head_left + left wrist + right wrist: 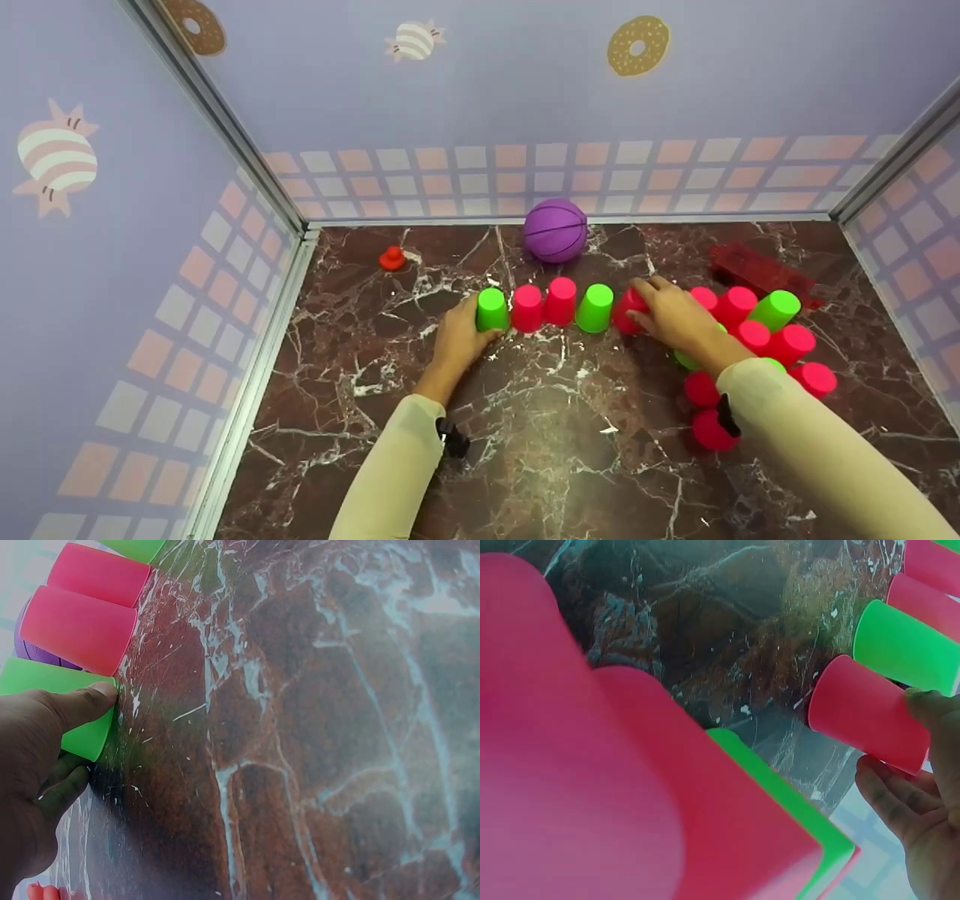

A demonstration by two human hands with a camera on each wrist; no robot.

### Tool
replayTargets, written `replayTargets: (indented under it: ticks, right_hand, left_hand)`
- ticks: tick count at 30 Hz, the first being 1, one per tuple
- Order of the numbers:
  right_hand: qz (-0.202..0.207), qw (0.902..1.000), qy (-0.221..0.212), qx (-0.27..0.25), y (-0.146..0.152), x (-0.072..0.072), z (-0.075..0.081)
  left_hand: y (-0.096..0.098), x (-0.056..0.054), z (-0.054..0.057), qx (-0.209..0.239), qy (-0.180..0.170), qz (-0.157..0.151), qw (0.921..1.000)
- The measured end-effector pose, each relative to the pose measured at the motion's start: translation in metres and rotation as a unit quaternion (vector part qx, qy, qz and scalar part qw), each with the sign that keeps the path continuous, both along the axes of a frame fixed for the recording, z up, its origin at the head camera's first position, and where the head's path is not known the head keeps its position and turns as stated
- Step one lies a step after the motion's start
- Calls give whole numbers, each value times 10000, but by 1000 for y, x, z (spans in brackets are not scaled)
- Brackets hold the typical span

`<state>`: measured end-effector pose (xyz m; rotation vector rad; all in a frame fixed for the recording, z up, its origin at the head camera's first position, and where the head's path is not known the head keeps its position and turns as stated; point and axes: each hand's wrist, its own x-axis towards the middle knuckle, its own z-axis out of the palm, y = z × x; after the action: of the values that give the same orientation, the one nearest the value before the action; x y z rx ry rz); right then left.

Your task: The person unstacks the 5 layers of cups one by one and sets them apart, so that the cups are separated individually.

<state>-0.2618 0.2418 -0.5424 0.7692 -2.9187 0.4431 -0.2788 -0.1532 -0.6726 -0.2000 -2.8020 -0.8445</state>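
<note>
A row of upside-down cups crosses the middle of the marble-patterned surface. My left hand (459,335) grips the green cup (493,310) at the row's left end, thumb low on its near side. Beside it stand two pink cups (527,309) and another green cup (597,308). At the right end, my right hand (673,315) holds a pink cup (866,712) between thumb and fingers; in the right wrist view its rim is down by the surface, next to the green cup (907,649). The right hand partly covers this pink cup in the head view.
Several more pink and green cups (793,343) stand clustered at the right, partly behind my right forearm. A purple ball (555,231) sits by the back wall, a small red duck-like toy (392,259) at back left, and a translucent red object (761,271) at back right.
</note>
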Motion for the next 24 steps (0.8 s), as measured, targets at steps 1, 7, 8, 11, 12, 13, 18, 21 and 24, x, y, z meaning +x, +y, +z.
replayTargets:
  ticks: [1, 7, 8, 11, 12, 13, 18, 21, 24]
  right_hand:
    - [-17, 10000, -28, 24, 2, 0, 1]
    - [-164, 9997, -106, 122, 12, -1, 8]
    - [-185, 9996, -129, 149, 13, -1, 9]
    - [-252, 9989, -277, 287, 14, -2, 9]
    - [-274, 9984, -345, 349, 14, -2, 9]
    - [-301, 9978, -418, 406, 14, -3, 9]
    - [-393, 9957, -607, 578, 13, -3, 9]
    - [-358, 9965, -471, 586, 13, -2, 10]
    - [-318, 9975, -290, 569, 13, 0, 13]
  left_hand:
    - [0, 0, 0, 3, -7, 5, 10000]
    - [1, 0, 3, 16, -113, 60, 9999]
    - [1, 1, 4, 19, -138, 74, 9999]
    - [1, 1, 5, 14, -194, 108, 9998]
    - [1, 1, 5, 20, -197, 110, 9997]
    - [1, 2, 5, 29, -205, 106, 9997]
    - [1, 1, 3, 24, -221, 90, 9997]
    - [1, 1, 2, -10, -148, 62, 9999]
    - [0, 0, 1, -32, -39, 28, 10000]
